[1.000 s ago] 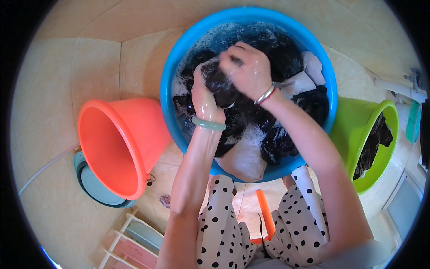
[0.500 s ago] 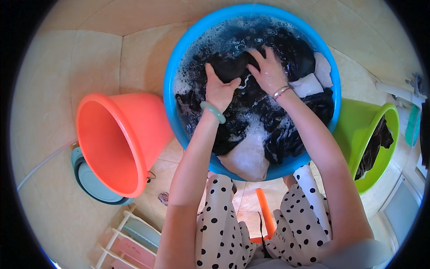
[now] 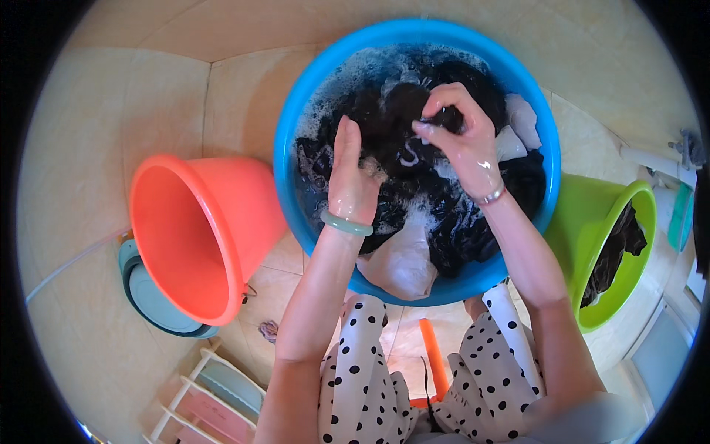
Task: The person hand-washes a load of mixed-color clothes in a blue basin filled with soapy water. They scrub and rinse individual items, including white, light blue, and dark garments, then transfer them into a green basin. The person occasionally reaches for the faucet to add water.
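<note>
Black, wet, loosely bunched cloth (image 3: 403, 103) is lying between two bare hands, inside the large round blue plastic tub (image 3: 421, 29). Left hand (image 3: 355, 177): is extending its fingers, straight and pressed together, gripping nothing visible; a smooth pale-green bangle (image 3: 346, 223) is circling its wrist. Right hand (image 3: 467, 140): is curving thumb and forefinger toward each other over the cloth; whether they are pinching it, one cannot tell. A slim silver bracelet (image 3: 490, 197) is circling that wrist. Dark fabric (image 3: 462, 240) is filling much of the tub, amid white suds (image 3: 325, 103). A sodden pale-grey cloth (image 3: 403, 266) is resting at the tub's near side. Right of the tub: a lime-green plastic bucket (image 3: 580, 211) is holding crumpled dark cloth (image 3: 615, 251). Left of the tub: a coral-orange plastic bucket (image 3: 248, 196) is standing. Progress, as judged: work is seeming unfinished, most cloth soaking in the tub; whether the bucketed pieces are waiting or done is not showing.
</note>
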Tool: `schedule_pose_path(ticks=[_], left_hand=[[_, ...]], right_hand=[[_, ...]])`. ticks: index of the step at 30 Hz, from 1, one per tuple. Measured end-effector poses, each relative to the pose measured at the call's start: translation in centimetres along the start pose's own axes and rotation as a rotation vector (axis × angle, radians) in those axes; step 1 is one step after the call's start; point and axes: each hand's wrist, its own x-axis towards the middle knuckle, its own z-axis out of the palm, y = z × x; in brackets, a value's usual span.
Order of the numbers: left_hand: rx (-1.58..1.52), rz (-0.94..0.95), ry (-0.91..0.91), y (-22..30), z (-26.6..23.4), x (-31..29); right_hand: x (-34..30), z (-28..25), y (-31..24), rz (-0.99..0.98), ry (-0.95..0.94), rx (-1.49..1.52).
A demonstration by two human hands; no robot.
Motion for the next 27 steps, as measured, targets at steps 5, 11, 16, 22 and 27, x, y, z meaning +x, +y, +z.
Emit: schedule_pose_path(ticks=[5, 11, 16, 22, 27], left_hand=[[-0.330, -0.055, -0.371, 1.8, 2.3, -0.4], [-0.454, -0.150, -0.316, 1.7, 4.9, -2.4], [-0.380, -0.281, -0.178, 0.7, 7.9, -2.8], [-0.285, -0.214, -0.131, -2.3, 4.5, -1.2], [-0.145, -0.269, -0.132, -2.1, 2.4, -2.2]], right_hand=[[0.5, 0.7, -6.5, -0.230, -0.245, 0.441], [1.6, -1.6, -5.8, 0.191, 0.183, 0.636], [-0.4, -2.5, 1.2, 0.528, 0.116, 1.175], [-1.1, -1.9, -0.6, 0.631, 0.268, 0.904], [-0.5, -2.1, -3.3, 0.208, 0.325, 0.462]])
